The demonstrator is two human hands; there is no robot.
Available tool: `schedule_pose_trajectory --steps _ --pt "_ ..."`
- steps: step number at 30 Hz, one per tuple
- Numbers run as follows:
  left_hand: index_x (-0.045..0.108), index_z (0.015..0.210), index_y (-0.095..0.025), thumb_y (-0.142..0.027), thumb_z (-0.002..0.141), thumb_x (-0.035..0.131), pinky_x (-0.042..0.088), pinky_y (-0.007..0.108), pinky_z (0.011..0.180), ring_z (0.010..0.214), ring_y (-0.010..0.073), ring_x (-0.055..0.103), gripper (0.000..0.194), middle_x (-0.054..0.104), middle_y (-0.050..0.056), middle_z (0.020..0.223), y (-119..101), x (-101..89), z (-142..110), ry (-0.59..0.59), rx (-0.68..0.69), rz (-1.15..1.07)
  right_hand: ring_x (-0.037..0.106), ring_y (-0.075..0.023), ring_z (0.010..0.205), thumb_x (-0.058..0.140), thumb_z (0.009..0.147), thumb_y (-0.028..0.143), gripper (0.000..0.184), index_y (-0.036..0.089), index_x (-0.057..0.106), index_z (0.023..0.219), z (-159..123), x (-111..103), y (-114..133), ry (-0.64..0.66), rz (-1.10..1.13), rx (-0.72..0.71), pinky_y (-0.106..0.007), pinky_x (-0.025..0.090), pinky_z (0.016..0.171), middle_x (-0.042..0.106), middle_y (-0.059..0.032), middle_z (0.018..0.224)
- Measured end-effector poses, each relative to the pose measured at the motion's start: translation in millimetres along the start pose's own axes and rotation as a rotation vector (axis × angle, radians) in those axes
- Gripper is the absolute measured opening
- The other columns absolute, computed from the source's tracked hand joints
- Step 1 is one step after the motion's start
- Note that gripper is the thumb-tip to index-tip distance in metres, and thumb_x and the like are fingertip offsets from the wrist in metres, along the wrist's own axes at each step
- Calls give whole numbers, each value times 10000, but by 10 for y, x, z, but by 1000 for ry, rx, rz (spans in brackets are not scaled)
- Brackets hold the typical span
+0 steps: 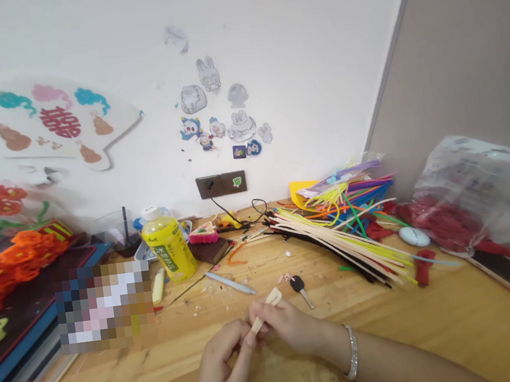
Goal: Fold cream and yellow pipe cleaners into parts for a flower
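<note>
Both of my hands meet over the front of the wooden table, fingers closed on a cream pipe cleaner (pixel 273 296) folded into a narrow loop. My left hand (pixel 230 350) pinches its lower end between thumb and forefinger. Higher up, just below the rounded end of the loop, my right hand (pixel 286 322) grips it; a shiny bracelet (pixel 351 353) is on that wrist. Some of the fingertips are hidden behind the hands. A black-headed key (pixel 298 285) lies just beyond my right hand, and a grey pen (pixel 230 282) lies beyond my left.
A bundle of long pipe cleaners (pixel 335 240) spreads across the back right. Beside it are a white egg-shaped object (pixel 414 236) and a plastic bag (pixel 482 188) with red material. A yellow drink bottle (pixel 168 245) stands back left, near orange fuzzy flowers (pixel 18 269). A black cable (pixel 224 207) runs from the wall socket.
</note>
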State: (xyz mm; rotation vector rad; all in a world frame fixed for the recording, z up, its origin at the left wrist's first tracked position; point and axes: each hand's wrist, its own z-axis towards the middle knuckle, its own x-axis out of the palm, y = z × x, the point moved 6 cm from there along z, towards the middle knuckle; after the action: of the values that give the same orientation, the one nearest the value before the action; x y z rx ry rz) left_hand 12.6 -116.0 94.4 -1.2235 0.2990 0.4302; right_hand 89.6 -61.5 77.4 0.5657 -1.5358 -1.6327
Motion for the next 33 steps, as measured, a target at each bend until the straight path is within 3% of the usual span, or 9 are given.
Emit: schedule_pose_trajectory --steps 4,8,19,26,33 --pt "546 608 -204 -324 833 451 422 234 565 573 166 542 273 609 21 626 -11 7 -20 13 -6 -10 340 -92 476 404 742 674 532 197 373 508 2 -20 20 -9 -2 -12 -231 322 492 354 40 501" --pt "522 563 -207 -364 831 449 410 237 541 492 149 476 319 527 -14 524 -38 -7 -31 -3 -9 -14 348 -94 471 406 748 666 535 194 382 498 12 -21 10 -11 28 -3 -235 310 489 363 41 485" --pt "412 528 -219 -290 845 414 363 213 493 495 141 461 324 439 -39 495 -68 4 -50 16 55 11 355 -91 457 378 755 689 557 195 379 499 0 -52 34 -4 39 -59 -237 313 480 354 42 478" --pt "410 539 -219 -255 839 423 338 209 470 457 127 423 302 423 -47 494 -85 -5 -42 12 55 30 339 -89 430 305 769 710 593 195 369 480 8 -67 16 -4 71 -61 -236 308 456 327 48 449" --pt "430 550 -217 -254 836 430 346 213 479 465 131 438 288 437 -43 498 -71 15 -54 26 43 29 347 -87 437 356 779 674 576 185 394 476 29 -76 -28 -29 123 -64 -234 311 470 340 44 453"
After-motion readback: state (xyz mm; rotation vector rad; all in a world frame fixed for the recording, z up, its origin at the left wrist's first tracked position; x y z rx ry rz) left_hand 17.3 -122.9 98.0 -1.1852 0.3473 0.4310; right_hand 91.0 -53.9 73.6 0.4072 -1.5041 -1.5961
